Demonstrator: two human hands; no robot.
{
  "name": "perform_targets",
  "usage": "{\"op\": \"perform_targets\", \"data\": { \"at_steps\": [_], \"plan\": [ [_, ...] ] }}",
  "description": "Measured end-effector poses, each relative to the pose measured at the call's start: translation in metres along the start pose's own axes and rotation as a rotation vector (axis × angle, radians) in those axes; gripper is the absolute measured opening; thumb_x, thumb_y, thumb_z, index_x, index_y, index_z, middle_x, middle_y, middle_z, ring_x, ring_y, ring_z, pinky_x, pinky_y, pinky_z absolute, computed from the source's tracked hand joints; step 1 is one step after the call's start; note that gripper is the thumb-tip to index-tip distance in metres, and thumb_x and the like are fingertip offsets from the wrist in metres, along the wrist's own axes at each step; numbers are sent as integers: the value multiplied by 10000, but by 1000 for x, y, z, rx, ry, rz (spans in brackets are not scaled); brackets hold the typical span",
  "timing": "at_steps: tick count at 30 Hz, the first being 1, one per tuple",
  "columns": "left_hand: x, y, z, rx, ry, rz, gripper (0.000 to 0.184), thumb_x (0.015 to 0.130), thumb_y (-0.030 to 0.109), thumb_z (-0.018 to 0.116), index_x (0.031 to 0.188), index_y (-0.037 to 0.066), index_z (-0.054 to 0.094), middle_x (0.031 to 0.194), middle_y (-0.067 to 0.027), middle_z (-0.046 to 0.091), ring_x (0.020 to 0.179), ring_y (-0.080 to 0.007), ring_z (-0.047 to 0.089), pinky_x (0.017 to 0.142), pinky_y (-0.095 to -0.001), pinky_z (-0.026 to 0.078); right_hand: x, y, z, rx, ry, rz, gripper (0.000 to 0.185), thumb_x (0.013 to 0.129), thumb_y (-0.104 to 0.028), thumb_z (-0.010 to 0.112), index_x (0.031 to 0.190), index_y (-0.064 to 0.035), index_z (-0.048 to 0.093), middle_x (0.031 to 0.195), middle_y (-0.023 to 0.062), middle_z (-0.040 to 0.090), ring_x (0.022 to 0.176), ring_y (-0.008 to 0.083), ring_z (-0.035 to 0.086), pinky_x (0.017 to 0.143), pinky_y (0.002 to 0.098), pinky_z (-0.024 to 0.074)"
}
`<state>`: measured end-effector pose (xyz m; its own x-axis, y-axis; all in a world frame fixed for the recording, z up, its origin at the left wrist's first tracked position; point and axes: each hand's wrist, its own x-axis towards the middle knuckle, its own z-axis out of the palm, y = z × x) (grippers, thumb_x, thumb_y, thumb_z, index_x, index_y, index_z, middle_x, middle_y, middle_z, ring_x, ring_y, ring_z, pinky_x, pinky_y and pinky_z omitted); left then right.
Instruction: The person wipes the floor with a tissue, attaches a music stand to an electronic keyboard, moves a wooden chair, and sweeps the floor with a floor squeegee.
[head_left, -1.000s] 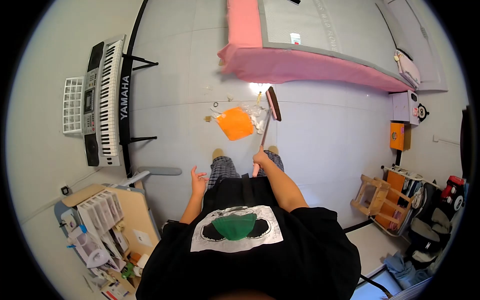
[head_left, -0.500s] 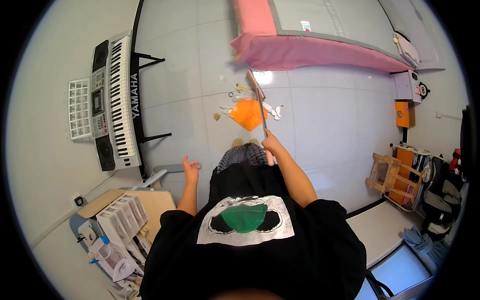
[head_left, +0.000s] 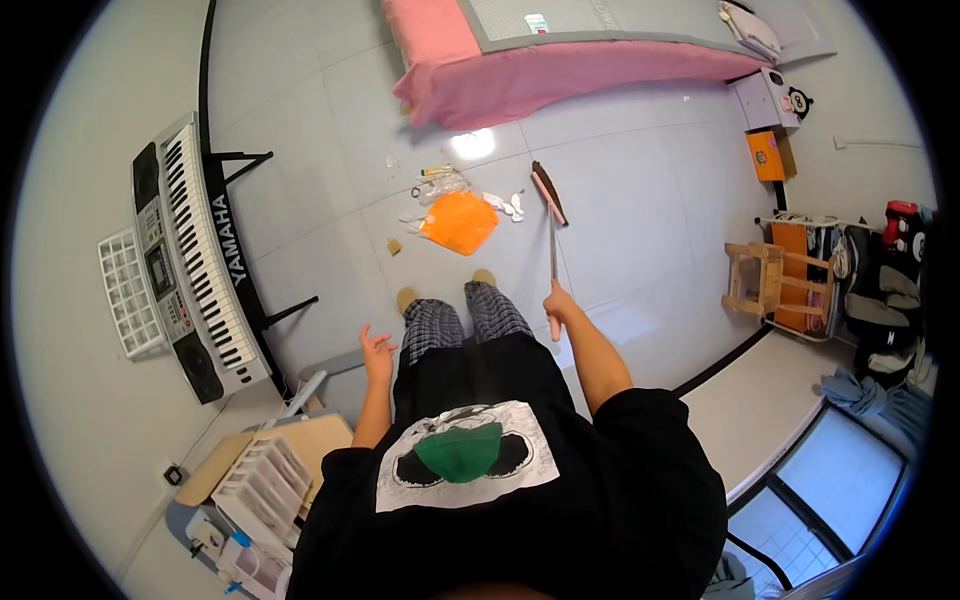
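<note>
My right hand (head_left: 561, 302) is wrapped round the pink-ended handle of a broom (head_left: 553, 242). The broom's dark-bristled pink head (head_left: 549, 194) is out in front, to the right of a litter pile on the tiles. In that pile I see an orange plastic bag (head_left: 459, 224), a clear crumpled wrapper (head_left: 447, 185), white crumpled tissue (head_left: 506, 205) and a small yellow item (head_left: 436, 171). A little tan square piece (head_left: 394, 247) lies apart on the left. My left hand (head_left: 377, 350) hangs free at my left side, fingers spread, holding nothing.
A keyboard (head_left: 205, 250) on a black stand is on the left. The bed (head_left: 560, 85) with pink cover stands ahead. At right are a wooden stool (head_left: 755, 280), a loaded rack (head_left: 830, 270) and an orange box (head_left: 766, 156). A desk (head_left: 320, 445) is behind left.
The broom has swung right, off the pile, and its head now lies on the tiles right of the tissue. My view has turned and my feet show further apart.
</note>
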<state>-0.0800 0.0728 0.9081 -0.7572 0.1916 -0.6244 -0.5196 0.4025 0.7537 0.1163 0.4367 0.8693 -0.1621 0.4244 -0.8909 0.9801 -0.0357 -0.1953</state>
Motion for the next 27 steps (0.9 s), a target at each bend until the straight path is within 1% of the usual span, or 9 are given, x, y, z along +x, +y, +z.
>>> {"op": "perform_targets", "data": {
  "at_steps": [1,4,11,13,14,17,19,23,27],
  "plan": [
    [4,1,-9,-1,-2,5,628,695,-91,319,1282,99,199,932,-124,526,656,-153,561,596,-242,439,10,8,21,8,0,6,731,663,-21,443,1328,-51,140,811,230,591,644,283,612,555,357,497],
    [16,5,-43,19,-25,18,628,694,-98,316,1279,90,192,931,-128,525,645,-145,558,596,-238,445,8,-7,78,0,-35,40,809,646,-112,515,1334,-54,92,1043,290,509,997,357,512,831,363,422],
    [72,8,-154,24,-98,19,630,687,-103,303,1277,85,190,931,-135,523,632,-142,554,598,-238,453,-12,-91,227,242,-12,52,810,660,-147,522,1335,-66,82,1068,300,486,1006,375,499,867,374,393],
    [87,11,-191,88,-74,72,632,683,-103,295,1278,84,193,932,-133,522,635,-139,551,594,-235,448,2,-123,282,347,91,14,792,675,-49,464,1350,-121,56,996,261,524,802,333,574,620,388,488],
    [88,13,-205,92,-72,69,632,683,-103,295,1278,84,193,932,-133,522,635,-139,551,594,-235,448,-16,-157,284,164,115,16,786,682,-34,461,1352,-143,64,1004,262,509,817,320,568,607,386,487],
    [92,29,-239,105,-19,67,626,681,-97,295,1274,79,200,928,-129,521,640,-142,550,588,-233,442,18,-208,339,465,126,-112,791,681,1,447,1349,-156,54,989,254,503,790,301,566,582,393,483],
    [91,29,-259,113,-9,67,621,681,-91,303,1271,77,204,928,-126,520,645,-147,551,586,-232,437,23,-249,353,719,11,68,791,671,52,412,1341,-141,39,931,250,502,699,306,561,522,406,477],
    [100,-5,-280,146,-8,98,619,690,-104,294,1276,73,204,924,-133,530,624,-146,553,566,-219,435,-25,-319,325,611,-68,108,775,672,73,384,1332,-122,29,893,237,495,582,300,537,452,393,459],
    [94,0,-277,110,-68,79,651,665,-109,318,1275,84,199,915,-134,518,639,-154,554,593,-234,442,-55,-343,301,912,-130,-49,743,680,82,369,1330,-101,61,826,188,478,485,220,483,384,333,420]
  ]
}}
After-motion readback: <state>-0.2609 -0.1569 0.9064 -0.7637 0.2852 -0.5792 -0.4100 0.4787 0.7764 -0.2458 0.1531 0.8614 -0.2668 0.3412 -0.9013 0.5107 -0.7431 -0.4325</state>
